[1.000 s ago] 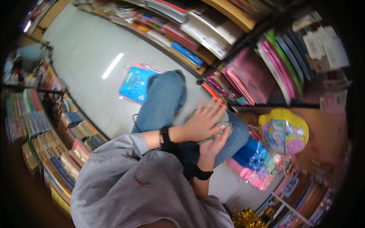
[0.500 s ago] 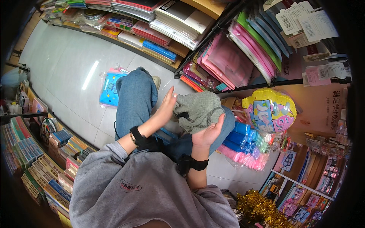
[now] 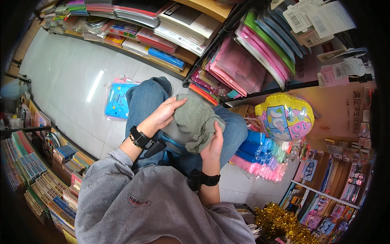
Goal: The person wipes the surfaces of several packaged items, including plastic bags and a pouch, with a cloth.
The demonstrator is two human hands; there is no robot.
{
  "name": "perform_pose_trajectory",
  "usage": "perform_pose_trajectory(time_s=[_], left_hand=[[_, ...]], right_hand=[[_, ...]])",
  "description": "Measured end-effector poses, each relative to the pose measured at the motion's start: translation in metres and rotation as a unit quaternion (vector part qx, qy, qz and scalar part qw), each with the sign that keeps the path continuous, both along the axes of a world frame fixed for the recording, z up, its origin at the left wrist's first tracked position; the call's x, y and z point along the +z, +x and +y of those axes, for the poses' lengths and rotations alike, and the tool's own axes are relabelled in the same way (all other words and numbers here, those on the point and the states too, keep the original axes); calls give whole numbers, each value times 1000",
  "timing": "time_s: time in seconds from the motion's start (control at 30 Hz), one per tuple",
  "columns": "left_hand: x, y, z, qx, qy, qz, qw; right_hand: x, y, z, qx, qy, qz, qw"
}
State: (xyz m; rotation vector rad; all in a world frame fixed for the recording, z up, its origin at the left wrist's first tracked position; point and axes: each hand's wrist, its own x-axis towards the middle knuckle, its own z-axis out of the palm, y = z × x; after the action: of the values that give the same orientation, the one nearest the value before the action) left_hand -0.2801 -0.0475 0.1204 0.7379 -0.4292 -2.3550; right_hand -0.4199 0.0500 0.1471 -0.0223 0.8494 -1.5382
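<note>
A crumpled grey-green textured cloth (image 3: 194, 118) hangs between my two hands, above my knees. My left hand (image 3: 165, 113) grips its left edge, thumb on top and fingers curled beneath. At the lower right edge of the cloth, my right hand (image 3: 213, 145) is closed with the thumb upright against the fabric. Part of the right fingers is hidden behind the folds. Whether the cloth is a towel or a garment, I cannot tell.
Blue plastic packets (image 3: 118, 101) lie on the tiled floor beyond my left knee. To the right are bagged blue and pink goods (image 3: 260, 156) and a yellow foil balloon (image 3: 285, 117). Bookshelves (image 3: 61, 179) stand at left, gold tinsel (image 3: 280, 221) at lower right.
Both hands have gone from open palms to gripping the cloth's edges. The cloth has shifted slightly left and is now stretched and turned between them.
</note>
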Motion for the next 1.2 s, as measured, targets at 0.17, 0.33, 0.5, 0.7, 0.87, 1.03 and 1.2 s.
perform_pose_trajectory(time_s=[0.17, 0.33, 0.5, 0.7, 0.87, 1.03, 1.2], left_hand=[[34, -10, 0, -103, -313, -277, 902], [35, -31, 44, -39, -809, -394, 435], [37, -39, 56, -104, -799, -395, 441], [50, -33, 40, -90, -752, -349, 552], [58, -32, 21, -121, -720, -361, 580], [47, -23, 12, -106, -700, -301, 639], [51, -6, 18, -164, -421, -252, 856]], right_hand=[[-14, 0, 0, -6, -32, -38, 999], [-8, 2, -4, 11, -68, -95, 993], [-18, -11, 5, 5, -13, 46, 999], [-18, -16, 11, 24, -61, -42, 997], [-25, -14, 18, 132, -85, 40, 987], [-24, -10, 16, 146, -36, 64, 986], [-8, -8, 13, 172, -25, -47, 984]])
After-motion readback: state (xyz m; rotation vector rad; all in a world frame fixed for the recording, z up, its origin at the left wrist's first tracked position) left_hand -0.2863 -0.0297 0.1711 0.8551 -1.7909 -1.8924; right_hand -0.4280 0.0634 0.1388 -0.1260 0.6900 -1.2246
